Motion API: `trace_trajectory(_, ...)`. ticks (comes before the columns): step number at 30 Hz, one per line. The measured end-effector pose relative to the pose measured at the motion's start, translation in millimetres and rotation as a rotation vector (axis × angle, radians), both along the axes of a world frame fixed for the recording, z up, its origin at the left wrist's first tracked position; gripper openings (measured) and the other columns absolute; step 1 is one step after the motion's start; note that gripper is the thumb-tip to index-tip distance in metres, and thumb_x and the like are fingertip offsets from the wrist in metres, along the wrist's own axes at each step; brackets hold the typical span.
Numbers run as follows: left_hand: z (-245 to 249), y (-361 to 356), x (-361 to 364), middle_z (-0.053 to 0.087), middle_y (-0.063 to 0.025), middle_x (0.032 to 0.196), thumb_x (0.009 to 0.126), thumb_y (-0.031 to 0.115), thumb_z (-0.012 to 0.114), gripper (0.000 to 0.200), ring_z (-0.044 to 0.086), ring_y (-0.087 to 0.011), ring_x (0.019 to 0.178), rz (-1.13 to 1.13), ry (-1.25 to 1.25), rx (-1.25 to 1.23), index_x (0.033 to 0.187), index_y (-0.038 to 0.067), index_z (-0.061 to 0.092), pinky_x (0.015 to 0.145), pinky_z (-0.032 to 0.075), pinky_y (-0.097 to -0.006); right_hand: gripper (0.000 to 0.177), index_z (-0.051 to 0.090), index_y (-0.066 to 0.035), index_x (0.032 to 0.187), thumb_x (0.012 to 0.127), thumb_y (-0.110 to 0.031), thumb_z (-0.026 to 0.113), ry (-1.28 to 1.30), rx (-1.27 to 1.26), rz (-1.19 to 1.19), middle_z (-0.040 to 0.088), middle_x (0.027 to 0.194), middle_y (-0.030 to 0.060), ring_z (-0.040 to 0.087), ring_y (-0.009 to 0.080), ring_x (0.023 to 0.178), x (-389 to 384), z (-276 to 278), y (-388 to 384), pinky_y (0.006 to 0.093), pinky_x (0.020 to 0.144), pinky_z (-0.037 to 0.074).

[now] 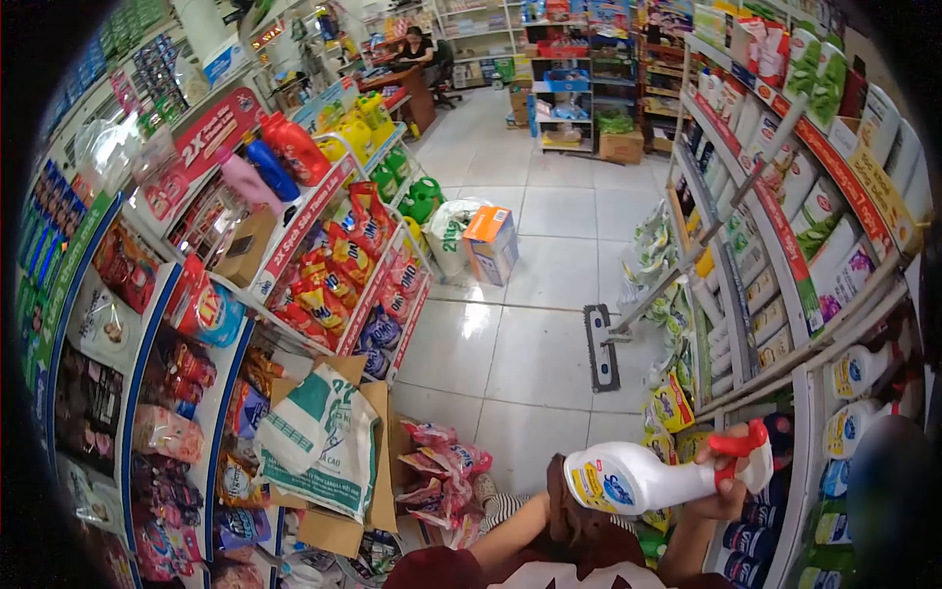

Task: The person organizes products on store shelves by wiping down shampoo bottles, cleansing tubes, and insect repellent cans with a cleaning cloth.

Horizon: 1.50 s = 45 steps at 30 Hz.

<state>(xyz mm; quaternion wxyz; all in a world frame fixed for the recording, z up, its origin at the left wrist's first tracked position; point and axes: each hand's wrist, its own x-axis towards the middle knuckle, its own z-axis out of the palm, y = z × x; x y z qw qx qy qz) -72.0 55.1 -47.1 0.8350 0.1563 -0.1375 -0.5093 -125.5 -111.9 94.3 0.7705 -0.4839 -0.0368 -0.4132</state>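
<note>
A white spray bottle (628, 478) with a red trigger head lies tilted on its side in front of my chest. My right hand (724, 499) is closed around its neck, just under the trigger. At the bottle's base is a dark brown cloth (561, 501), held up by my left hand, whose fingers are mostly hidden behind the cloth and bottle. Beside my right hand, the shelf (800, 471) carries more white spray bottles (856, 369) and dark blue containers (748, 538).
An open cardboard box (381, 471) with a white-green sack (322, 442) stands at left, pink packets (442, 471) beside it. A flat mop (601, 348) leans over the tiled floor (535, 344). Packed shelves line both sides. A person (417, 47) sits at a far desk.
</note>
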Motion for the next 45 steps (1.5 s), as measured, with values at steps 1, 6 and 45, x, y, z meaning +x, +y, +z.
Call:
trace_trajectory(1, -17.2, 0.4, 3.5, 0.054, -0.0151, 0.107, 0.079, 0.049, 0.037, 0.057, 0.051, -0.0342, 0.095, -0.136, 0.295, -0.089, 0.112, 0.004, 0.049, 0.085, 0.04, -0.045, 0.029, 0.042, -0.001, 0.077, 0.06, -0.021, 0.054, 0.002, 0.029, 0.071, 0.041, 0.073, 0.0107, 0.046, 0.0195, 0.058, 0.4, 0.0, -2.3, 0.0281, 0.057, 0.038)
trace_trajectory(6, -18.8, 7.1, 16.3, 0.056, -0.0165, 0.102, 0.08, 0.053, 0.034, 0.061, 0.056, -0.0332, 0.088, -0.14, 0.572, 0.135, 0.108, 0.002, 0.051, 0.08, 0.043, -0.0445, 0.016, 0.046, -0.01, 0.081, 0.072, -0.022, 0.05, 0.101, 0.424, 0.185, 0.043, 0.075, 0.0068, 0.045, 0.0206, 0.072, 0.6, 13.0, -5.6, 0.0373, 0.06, 0.041)
trace_trajectory(45, 1.1, -154.8, -35.1, 0.04, 0.0013, 0.049, 0.079, 0.021, 0.047, 0.034, 0.034, -0.0085, 0.047, 0.741, -0.458, 1.26, 0.052, -0.001, 0.049, 0.045, 0.027, -0.0254, 0.049, 0.055, 0.008, 0.074, 0.074, -0.04, 0.046, -0.076, -0.315, -1.058, 0.057, 0.065, 0.0126, 0.057, 0.0232, 0.059, -87.8, 12.6, -316.9, 0.0296, 0.058, 0.046)
